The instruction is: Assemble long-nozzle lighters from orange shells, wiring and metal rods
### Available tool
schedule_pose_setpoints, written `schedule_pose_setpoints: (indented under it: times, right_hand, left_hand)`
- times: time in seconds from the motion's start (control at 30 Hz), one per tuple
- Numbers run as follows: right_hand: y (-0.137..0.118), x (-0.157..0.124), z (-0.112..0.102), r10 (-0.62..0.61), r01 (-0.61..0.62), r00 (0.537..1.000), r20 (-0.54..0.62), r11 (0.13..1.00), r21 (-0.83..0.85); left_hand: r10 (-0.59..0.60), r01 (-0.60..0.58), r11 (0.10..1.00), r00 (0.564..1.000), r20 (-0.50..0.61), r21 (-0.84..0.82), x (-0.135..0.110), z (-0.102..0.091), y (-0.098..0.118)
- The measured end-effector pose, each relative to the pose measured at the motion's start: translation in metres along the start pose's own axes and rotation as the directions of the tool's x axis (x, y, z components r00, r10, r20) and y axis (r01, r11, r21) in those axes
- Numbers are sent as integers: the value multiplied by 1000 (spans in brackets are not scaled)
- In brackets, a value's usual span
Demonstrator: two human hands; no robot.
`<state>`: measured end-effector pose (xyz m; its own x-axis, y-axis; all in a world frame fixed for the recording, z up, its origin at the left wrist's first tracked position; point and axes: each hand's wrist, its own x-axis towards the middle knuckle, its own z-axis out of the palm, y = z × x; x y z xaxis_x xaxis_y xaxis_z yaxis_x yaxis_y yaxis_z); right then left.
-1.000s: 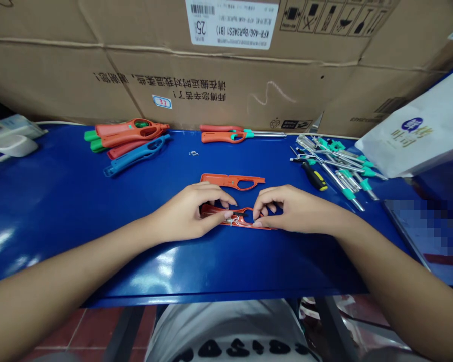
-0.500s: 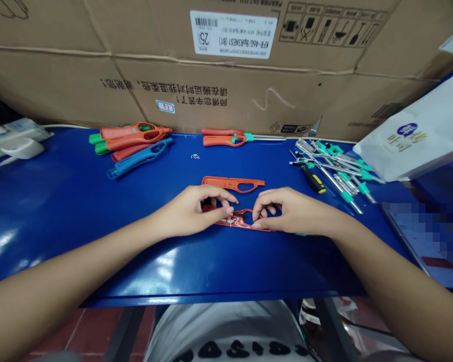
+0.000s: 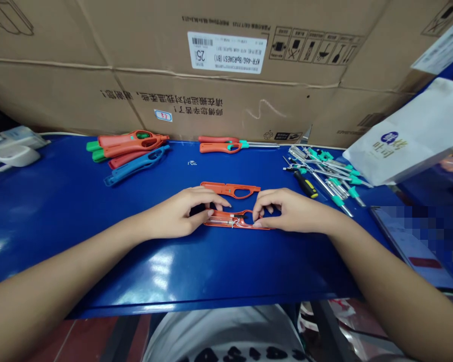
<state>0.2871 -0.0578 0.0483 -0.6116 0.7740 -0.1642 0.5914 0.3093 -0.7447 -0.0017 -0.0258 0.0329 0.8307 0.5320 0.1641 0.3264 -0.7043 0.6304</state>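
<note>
An orange lighter casing half (image 3: 219,221) lies lengthwise in front of me, open side up, with a clear tube, thin white wires and a dark part inside. Around its left end, my left hand (image 3: 183,213) is closed, thumb on the near edge and some fingertips hidden behind. My right hand (image 3: 277,211) pinches the other end beside the trigger opening, its fingers curled and covering that end. Just beyond, a matching orange casing half (image 3: 226,189) rests on the blue table (image 3: 166,274).
Orange, green and blue casings (image 3: 136,151) are piled at back left. Assembled orange lighter (image 3: 219,147) lies behind, near tiny white pieces (image 3: 192,163). Metal lighter rods (image 3: 330,173), a black-yellow screwdriver (image 3: 305,184) and a white bag (image 3: 407,136) occupy the right. A cardboard box (image 3: 154,80) walls the back.
My left hand has moved left from the middle of the casing to its left end, uncovering the tube and wires. My right hand keeps its place on the casing. The view has shifted slightly.
</note>
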Motion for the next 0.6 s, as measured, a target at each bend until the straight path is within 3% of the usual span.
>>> schedule_pose_setpoints:
  times: [0.3,0.6]
  right_hand:
    - [-1,-2,-1,-8,8,1000,16,1000,-19]
    - [-1,-1,-1,-109,109,994,14,994,-25]
  left_hand:
    - [80,-85,995,993,92,53,-2,-3,-2]
    - [129,-135,983,990,51,125,-4,-4,-3]
